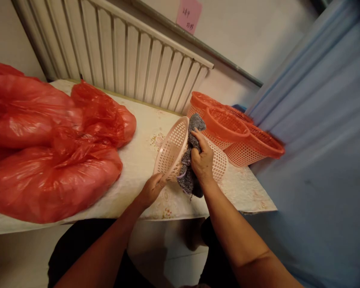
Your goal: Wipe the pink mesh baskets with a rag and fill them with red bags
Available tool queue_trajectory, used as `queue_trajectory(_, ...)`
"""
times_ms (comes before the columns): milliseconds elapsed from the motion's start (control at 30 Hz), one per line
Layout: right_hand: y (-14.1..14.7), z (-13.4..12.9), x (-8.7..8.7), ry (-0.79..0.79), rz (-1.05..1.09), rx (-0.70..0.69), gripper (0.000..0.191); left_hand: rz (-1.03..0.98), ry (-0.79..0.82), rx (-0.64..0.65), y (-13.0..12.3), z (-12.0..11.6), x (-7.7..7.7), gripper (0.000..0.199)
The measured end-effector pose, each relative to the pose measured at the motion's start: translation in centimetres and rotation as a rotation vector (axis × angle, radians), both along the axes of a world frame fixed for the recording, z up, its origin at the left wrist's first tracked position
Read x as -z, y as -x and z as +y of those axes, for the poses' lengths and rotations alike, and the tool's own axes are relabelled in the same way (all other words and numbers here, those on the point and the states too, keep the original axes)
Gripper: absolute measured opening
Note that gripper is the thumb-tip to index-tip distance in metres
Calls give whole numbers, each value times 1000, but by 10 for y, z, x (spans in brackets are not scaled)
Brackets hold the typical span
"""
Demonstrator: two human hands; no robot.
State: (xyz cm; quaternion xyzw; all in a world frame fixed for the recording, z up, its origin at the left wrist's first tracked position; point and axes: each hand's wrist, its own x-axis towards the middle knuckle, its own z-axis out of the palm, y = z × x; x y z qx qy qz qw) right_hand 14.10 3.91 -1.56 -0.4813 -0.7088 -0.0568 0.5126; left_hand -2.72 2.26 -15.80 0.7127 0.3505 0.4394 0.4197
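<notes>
A pale pink plastic basket (pixel 219 160) with a perforated wall lies tilted on its side on the table, its mouth facing left. My left hand (pixel 152 188) grips its rim at the near side, fingers closed round the edge. Against the outside of the basket, my right hand (pixel 202 158) presses a bunched dark grey cloth (pixel 186 176), its fingers closed on it. The cloth drapes over the wall just behind the rim and hangs down on the near side. Part of the basket is hidden by the cloth and the right hand.
Bulging red plastic bags (pixel 48 180) fill the table's left side. Several baskets lined with red bags, one a front basket (pixel 225 124), stand at the back right beside a blue curtain (pixel 318 140). A white radiator (pixel 132 56) runs behind the flowered tablecloth (pixel 144 132).
</notes>
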Motion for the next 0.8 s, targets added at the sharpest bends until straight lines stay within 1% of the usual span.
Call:
queue_trajectory(67, 5, -5, 0, 6, 10, 9, 61, -8, -4, -1, 0, -1, 0, 40)
queue_trajectory(133, 14, -19, 7, 6, 2, 24, 63, -20, -11, -5, 1, -4, 0, 40)
queue_trajectory(300, 43, -58, 43, -49, -109, 57, 69, -52, -27, -24, 4, -10, 1, 39)
queue_trajectory(367, 47, -64, 54, -74, -193, 62, 68, -62, -37, -49, 4, -10, 0, 40)
queue_trajectory(433, 46, -61, 58, -89, -260, 65, 67, -67, -41, -79, 4, -10, -2, 39)
queue_trajectory(533, 31, -52, 56, -91, -286, 54, 65, -75, -28, -82, 4, -9, -5, 36)
queue_trajectory(633, 4, -48, 56, -92, -243, 81, 62, -78, -10, -77, 4, -10, -7, 37)
queue_trajectory(700, -20, -49, 61, -86, -184, 163, 60, -78, -3, -72, 4, -11, -7, 37)
queue_trajectory(800, -59, -59, 73, -68, -83, 352, 60, -81, -5, -60, 4, -12, -7, 37)
